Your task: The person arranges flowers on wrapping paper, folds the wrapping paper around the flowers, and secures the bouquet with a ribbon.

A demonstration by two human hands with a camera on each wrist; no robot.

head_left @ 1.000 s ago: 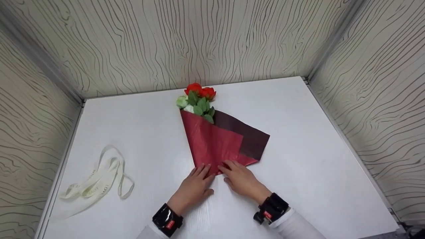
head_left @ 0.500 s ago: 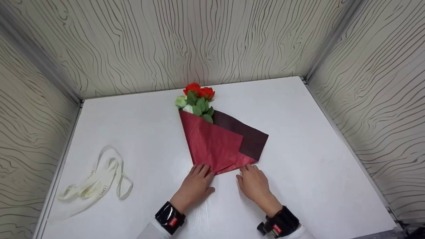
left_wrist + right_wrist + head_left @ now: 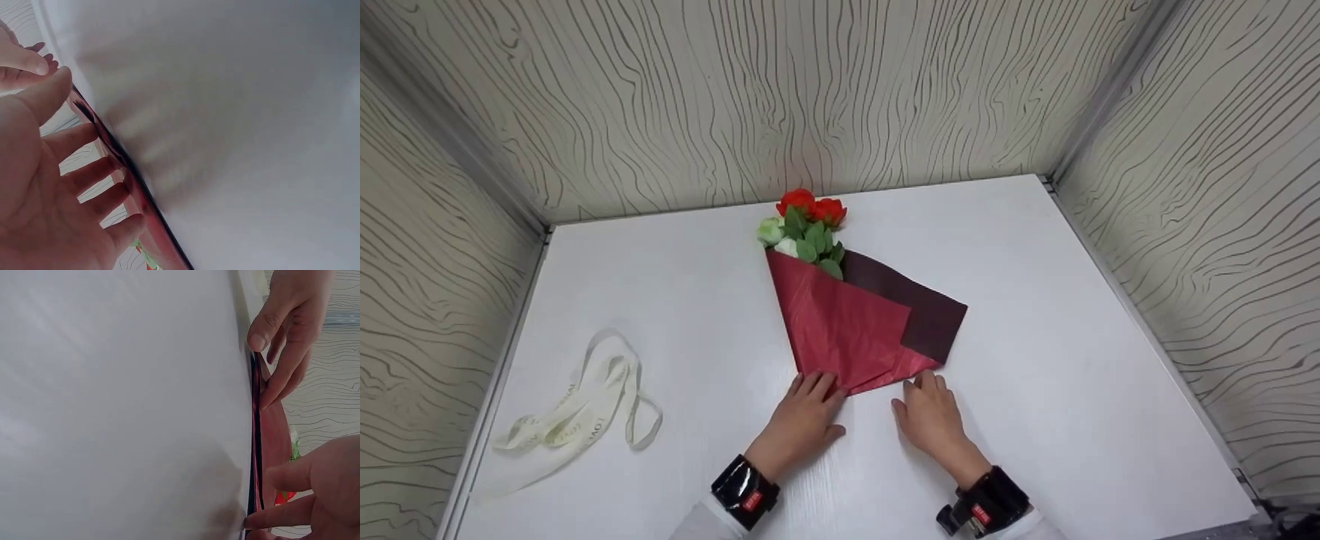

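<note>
A bouquet of red flowers (image 3: 797, 202), pale green blooms (image 3: 770, 231) and green leaves (image 3: 815, 238) lies on the white table, partly wrapped in paper. The wrapping paper (image 3: 840, 322) is red outside and folded over from the left and bottom; its dark side (image 3: 934, 322) shows at the right. My left hand (image 3: 797, 420) rests with extended fingers on the paper's lower left corner. At the lower right edge, fingertips of my right hand (image 3: 934, 416) touch the folded border. In the right wrist view, its thumb (image 3: 292, 473) stands apart from the index finger. The stems are hidden.
A loose cream ribbon (image 3: 585, 409) with printed letters lies in loops at the left of the table (image 3: 1080, 390). Wood-grain patterned panels (image 3: 825, 97) stand behind and at both sides.
My right hand has slid right along the paper's lower edge, from beside the left hand to near the right corner, and the lower fold lies flatter. The left hand stays nearly still.
</note>
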